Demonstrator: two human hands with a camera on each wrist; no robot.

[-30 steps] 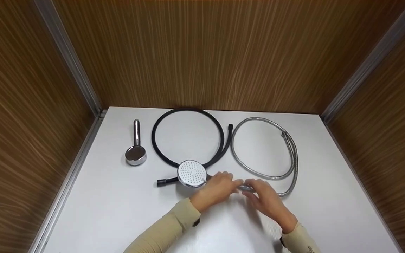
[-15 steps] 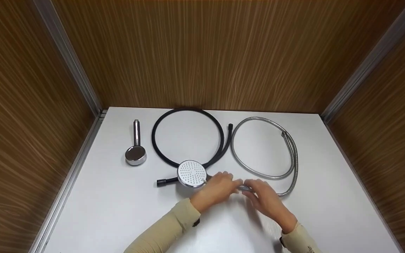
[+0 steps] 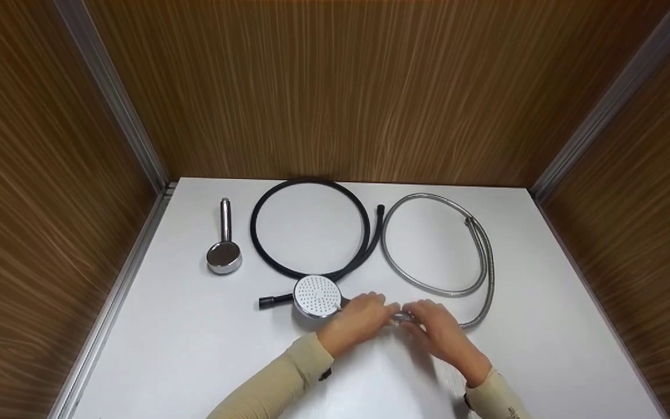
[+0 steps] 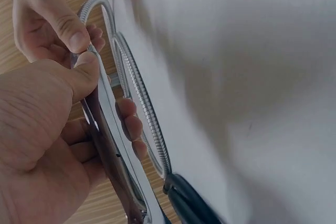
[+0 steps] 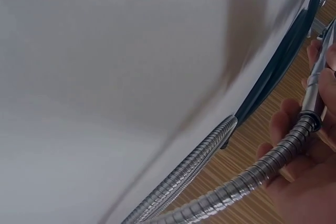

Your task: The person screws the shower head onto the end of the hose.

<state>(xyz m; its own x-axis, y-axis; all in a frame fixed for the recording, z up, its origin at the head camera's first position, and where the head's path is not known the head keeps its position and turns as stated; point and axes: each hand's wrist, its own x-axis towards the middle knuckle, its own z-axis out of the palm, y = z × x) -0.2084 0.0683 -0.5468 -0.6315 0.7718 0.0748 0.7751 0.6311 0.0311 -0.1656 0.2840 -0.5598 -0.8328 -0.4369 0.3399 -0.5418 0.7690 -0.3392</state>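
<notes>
My left hand [image 3: 364, 319] grips the handle [image 4: 111, 124] of a large round shower head [image 3: 317, 297], its white perforated face turned up in the head view. The head lies over part of the black hose. Close on the right, my right hand [image 3: 439, 330] holds the end of a silver metal shower hose [image 5: 236, 191] at the handle's end. In the right wrist view its fingers surround the smooth silver connector [image 5: 312, 97] above the ribbed hose. The hands nearly meet there. Fingers partly hide the joint, so how far it is threaded cannot be told.
A smaller chrome shower head [image 3: 224, 256] lies on the left of the white table [image 3: 166, 349]. A black hose [image 3: 252, 227] is coiled at the middle back, one end pointing left. Wood-grain panels [image 3: 335, 87] stand behind and at both sides.
The held shower head and my left hand have dropped slightly toward the table's near side. My right hand has shifted a little the same way, its fingers still at the joint.
</notes>
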